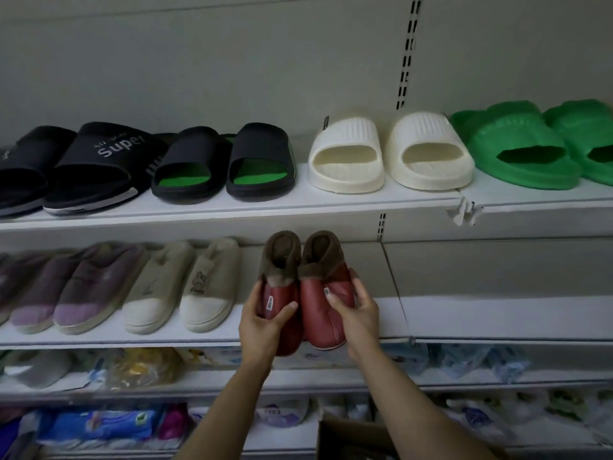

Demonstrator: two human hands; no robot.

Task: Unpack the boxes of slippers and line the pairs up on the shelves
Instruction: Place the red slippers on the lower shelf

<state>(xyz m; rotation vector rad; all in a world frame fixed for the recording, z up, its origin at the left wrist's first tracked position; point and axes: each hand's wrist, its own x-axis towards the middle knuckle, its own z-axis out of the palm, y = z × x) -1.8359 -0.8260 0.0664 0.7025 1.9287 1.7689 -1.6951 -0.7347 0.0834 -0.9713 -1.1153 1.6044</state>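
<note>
White middle shelf (464,318) lies beyond curled fingers (331,298): left hand (262,327) and right hand (356,318) each grip one red slipper (326,313), whose overhanging toes risk tipping off.

Dim, flat indoor light, source not visible. Soft shadow under upper shelf (232,207). Wide-angle bend at edges: shelf lines curve. Centre fairly sharp, red slippers (305,293) readable; purple slippers (66,287) at left and bottom shelves blurred. No glare.
</note>
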